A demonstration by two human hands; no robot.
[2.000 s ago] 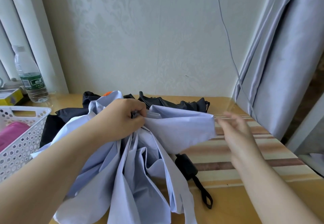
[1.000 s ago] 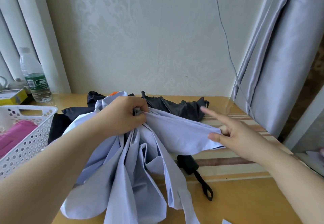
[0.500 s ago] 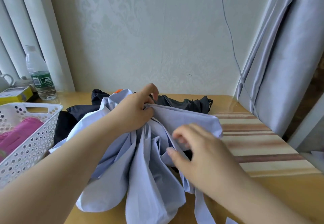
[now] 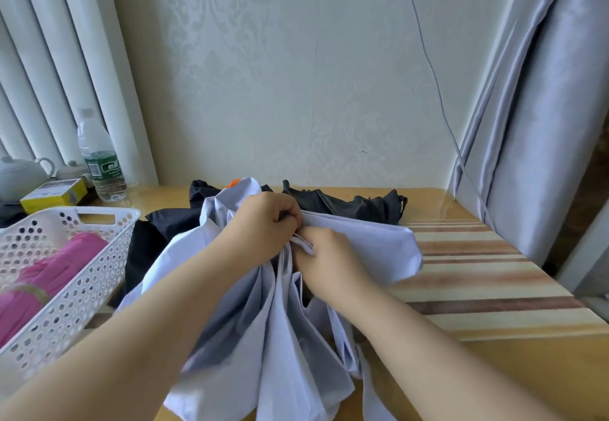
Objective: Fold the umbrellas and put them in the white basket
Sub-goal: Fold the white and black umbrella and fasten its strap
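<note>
The right hand (image 4: 329, 261), which half a second ago hovered over the loose panels below the gather, has come up against the left hand (image 4: 263, 231) and now pinches a narrow white fold of cloth just beneath the left knuckles. The left hand is clenched round the bunched top of the pale lilac fabric umbrella (image 4: 273, 338), holding the pleats together, I judge, so the right can pull each one flat and lay it round the shaft. From that grip the canopy fans toward the camera in long folds, so the umbrella's long axis seems to run from the far wall toward the viewer, the gathered end pointing away; the shaft itself is hidden. One broad panel spreads off to the right of the hands over the striped table mat (image 4: 487, 275). Just beyond the grip lies a crumpled black umbrella (image 4: 346, 206) on the yellow wooden table (image 4: 461, 378), not yet folded. Well to the left stands the white perforated plastic basket (image 4: 75, 292), a folded pink umbrella (image 4: 43, 282) already in it; past it stands a clear water bottle (image 4: 100, 157).
</note>
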